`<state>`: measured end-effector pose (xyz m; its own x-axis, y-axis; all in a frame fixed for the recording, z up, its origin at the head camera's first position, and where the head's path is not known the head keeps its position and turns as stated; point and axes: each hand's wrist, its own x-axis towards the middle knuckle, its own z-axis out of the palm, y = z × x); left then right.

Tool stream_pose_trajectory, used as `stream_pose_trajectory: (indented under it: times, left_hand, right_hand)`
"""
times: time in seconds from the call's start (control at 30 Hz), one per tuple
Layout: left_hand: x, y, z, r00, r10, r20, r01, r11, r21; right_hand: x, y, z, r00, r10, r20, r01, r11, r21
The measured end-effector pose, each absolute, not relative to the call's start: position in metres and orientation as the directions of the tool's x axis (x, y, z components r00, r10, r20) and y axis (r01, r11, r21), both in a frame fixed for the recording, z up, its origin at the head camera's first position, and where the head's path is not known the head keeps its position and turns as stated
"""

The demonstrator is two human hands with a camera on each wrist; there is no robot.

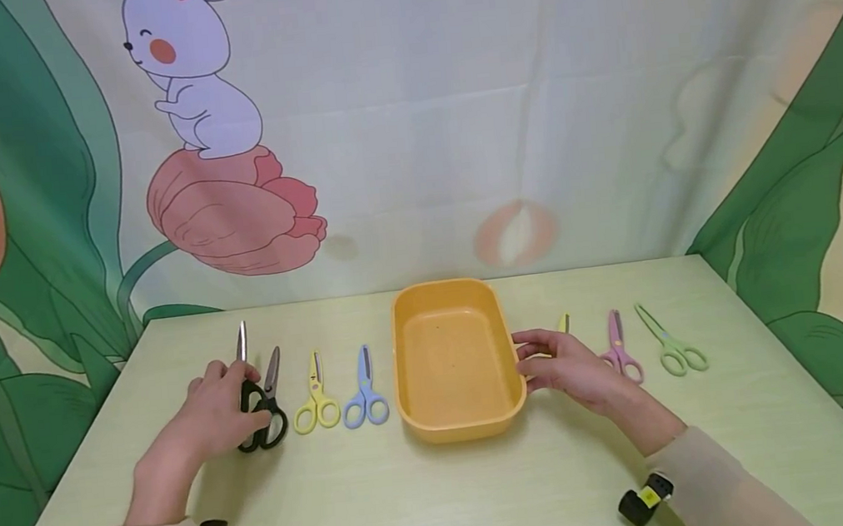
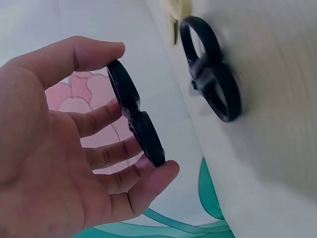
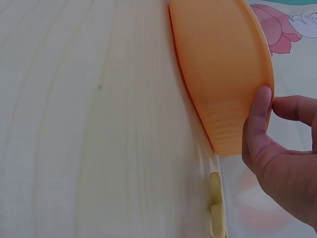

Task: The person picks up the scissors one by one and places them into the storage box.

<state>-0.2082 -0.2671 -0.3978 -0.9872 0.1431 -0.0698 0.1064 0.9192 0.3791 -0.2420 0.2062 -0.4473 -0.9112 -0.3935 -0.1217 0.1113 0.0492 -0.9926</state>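
My left hand (image 1: 216, 410) grips a pair of black-handled scissors (image 2: 126, 91) by its finger loops, blades pointing toward the back. In the left wrist view thumb and fingers close around both ends of the handles, held above the table. A second pair of black-handled scissors (image 1: 273, 393) lies on the table just to the right. At the middle stands an orange-yellow plastic basin (image 1: 464, 431), with nothing inside. My right hand (image 1: 566, 367) pinches the basin's right rim, thumb on the outer wall (image 3: 223, 79).
Right of the black pair lie yellow scissors (image 1: 316, 397) and blue scissors (image 1: 365, 389). Beyond the basin are another yellow pair (image 1: 564, 322), partly hidden by my right hand, then pink scissors (image 1: 617, 338) and green scissors (image 1: 671, 345). A printed curtain (image 1: 395, 132) hangs behind the table (image 1: 412, 498).
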Motion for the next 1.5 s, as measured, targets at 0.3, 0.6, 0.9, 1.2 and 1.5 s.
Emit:
stream_pose_trajectory:
  times: [0.3, 0.6, 0.9, 1.2, 1.5]
  left_hand:
    - [-0.207, -0.242, -0.392, -0.986, 0.164, -0.019, 0.145, 0.911, 0.386]
    - [-0.207, -0.216, -0.387, -0.976, 0.218, 0.022, 0.209, 0.893, 0.399]
    - [-0.209, -0.19, -0.38, -0.963, 0.267, 0.046, 0.263, 0.881, 0.393]
    - [-0.213, -0.156, -0.375, -0.938, 0.338, 0.072, 0.34, 0.867, 0.363]
    - [-0.218, -0.12, -0.374, -0.924, 0.374, 0.079, 0.377, 0.86, 0.343]
  right_hand:
    - [-0.241, 0.206, -0.446, -0.911, -0.396, -0.119, 0.108, 0.05, -0.993]
    - [-0.241, 0.205, -0.448, -0.911, -0.396, -0.112, 0.103, 0.042, -0.994]
    - [-0.241, 0.205, -0.448, -0.912, -0.394, -0.113, 0.109, 0.033, -0.994]
    - [-0.241, 0.205, -0.448, -0.915, -0.389, -0.112, 0.103, 0.044, -0.994]
    - [-0.24, 0.204, -0.447, -0.918, -0.377, -0.125, 0.109, 0.063, -0.992]
